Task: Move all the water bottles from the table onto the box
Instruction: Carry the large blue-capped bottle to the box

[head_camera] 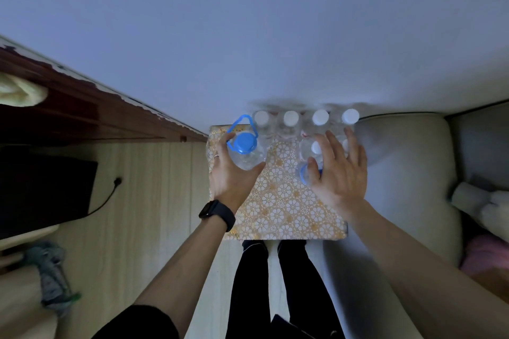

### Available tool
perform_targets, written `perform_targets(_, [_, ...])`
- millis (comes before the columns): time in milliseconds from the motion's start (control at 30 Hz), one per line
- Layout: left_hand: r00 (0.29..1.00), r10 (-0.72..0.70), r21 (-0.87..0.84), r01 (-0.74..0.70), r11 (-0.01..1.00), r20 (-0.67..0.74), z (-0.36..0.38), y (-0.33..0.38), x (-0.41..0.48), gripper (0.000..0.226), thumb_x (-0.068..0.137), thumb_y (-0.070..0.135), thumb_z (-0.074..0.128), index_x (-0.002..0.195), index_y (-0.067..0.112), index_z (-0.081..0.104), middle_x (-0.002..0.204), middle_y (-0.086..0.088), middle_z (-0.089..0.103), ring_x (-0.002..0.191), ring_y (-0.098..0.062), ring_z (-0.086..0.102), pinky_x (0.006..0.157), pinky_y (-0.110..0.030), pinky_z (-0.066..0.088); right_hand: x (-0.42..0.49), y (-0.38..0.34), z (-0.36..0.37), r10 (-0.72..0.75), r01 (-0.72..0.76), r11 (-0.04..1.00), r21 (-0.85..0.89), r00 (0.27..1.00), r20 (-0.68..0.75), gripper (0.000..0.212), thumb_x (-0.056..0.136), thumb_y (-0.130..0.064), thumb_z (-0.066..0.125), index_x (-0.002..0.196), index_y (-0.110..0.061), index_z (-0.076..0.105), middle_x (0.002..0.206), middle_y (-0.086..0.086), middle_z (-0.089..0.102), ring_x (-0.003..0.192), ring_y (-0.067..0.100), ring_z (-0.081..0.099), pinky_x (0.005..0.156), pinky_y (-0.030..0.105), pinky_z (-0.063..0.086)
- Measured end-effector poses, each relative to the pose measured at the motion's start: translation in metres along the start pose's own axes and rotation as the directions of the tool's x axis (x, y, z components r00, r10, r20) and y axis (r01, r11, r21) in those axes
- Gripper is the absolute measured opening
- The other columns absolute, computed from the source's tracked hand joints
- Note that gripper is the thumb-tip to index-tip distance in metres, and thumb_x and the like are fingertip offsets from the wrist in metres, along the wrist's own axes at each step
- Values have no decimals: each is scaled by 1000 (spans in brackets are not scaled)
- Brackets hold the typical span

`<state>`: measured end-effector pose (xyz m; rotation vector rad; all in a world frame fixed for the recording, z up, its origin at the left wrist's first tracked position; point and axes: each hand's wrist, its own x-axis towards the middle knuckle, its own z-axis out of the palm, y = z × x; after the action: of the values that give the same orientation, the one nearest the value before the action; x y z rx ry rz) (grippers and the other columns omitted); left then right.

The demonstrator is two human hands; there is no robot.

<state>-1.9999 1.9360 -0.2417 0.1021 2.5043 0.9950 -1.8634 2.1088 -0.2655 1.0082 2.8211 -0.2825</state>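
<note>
Legs [253, 283] in black trousers, standing on pale wood floor [154, 187]. Both forearms reach forward and down over the box.

Left forearm bare, black watch [217, 213] on the wrist. Left hand [231, 176] is palm-in, fingers [223, 143] and thumb curled round the shoulder of a clear handled bottle [243, 143] with a blue cap and blue carry loop. The bottle is upright at the box's far left corner; I cannot tell whether its base is down on the top.

Right forearm bare, angled in from the right. Right hand [340, 173] is palm down, fingers straight and splayed, gripping nothing. It is spread above a second blue-capped bottle [303, 173] and a white-capped bottle [316, 147] on the far right part of the box; the thumb lies over the blue cap, contact unclear.

Box [286, 206]: flat top, gold-and-white flower pattern, near half bare.

Far edge: back row [291, 118] of four white-capped bottles, upright, side by side, close to the plain wall [248, 36].

Pale upholstered seat [407, 173] just right of the box.
</note>
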Motion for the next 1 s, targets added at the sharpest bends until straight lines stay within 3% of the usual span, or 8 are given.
perform_targets(167, [994,3,-82,-13,997,-112,-9,7,26,84,67,38,87,126,45,29,123,4,58,95,-21,60,79,-34,49,-1,0,3,-16,18,1000,16,997,-80,49,91,-45,46,135,-24,56,144,4,57,148,34,25,105,51,35])
perform_targets(400, [993,49,-123,-62,991,-106,-9,-7,47,93,65,33,90,132,40,26,141,2,49,117,-19,57,90,-46,55,-1,-1,3,-8,8,1000,-1,998,-55,51,90,-47,46,136,-25,52,145,2,55,150,32,21,108,52,33])
perform_targets(533, [989,41,-160,-64,985,-142,-10,-9,43,107,64,32,92,144,36,21,153,1,35,134,-10,43,95,-26,47,-1,-1,2,-11,11,1000,4,999,-43,52,90,-48,47,137,-24,49,146,3,54,150,33,21,108,54,33])
perform_targets(600, [973,84,-122,-112,986,-216,-11,-9,40,115,64,32,94,150,33,17,163,1,20,139,13,23,89,-2,36,-1,0,1,-9,9,1000,4,999,-46,53,90,-48,46,137,-24,49,146,4,54,150,33,21,109,54,32])
perform_targets(633, [966,110,-103,-137,985,-233,-11,-10,39,117,65,32,94,153,29,16,164,2,17,137,20,18,86,2,33,-1,0,2,-10,10,1000,1,999,-51,54,90,-48,45,138,-24,50,146,4,54,150,33,21,109,54,32])
perform_targets(767, [991,56,-114,-70,991,-121,-14,-12,47,105,70,37,88,151,38,22,155,5,38,136,-14,46,97,-30,47,-2,0,6,-24,25,1000,3,996,-91,54,90,-49,45,137,-23,52,145,5,55,150,33,23,109,55,31])
perform_targets(833, [993,71,-90,-80,993,-98,-14,-15,51,98,71,37,87,148,37,27,151,4,42,131,-19,50,100,-41,50,-2,1,8,-36,37,999,7,993,-113,54,90,-48,46,137,-22,52,145,6,55,149,34,23,108,56,32])
perform_targets(1000, [976,179,27,-177,984,-120,-12,-16,42,102,70,35,89,150,30,25,163,-4,10,126,-27,51,74,-38,54,-4,5,4,-56,59,998,28,995,-84,62,91,-63,45,141,-26,44,150,8,47,151,33,21,112,61,27])
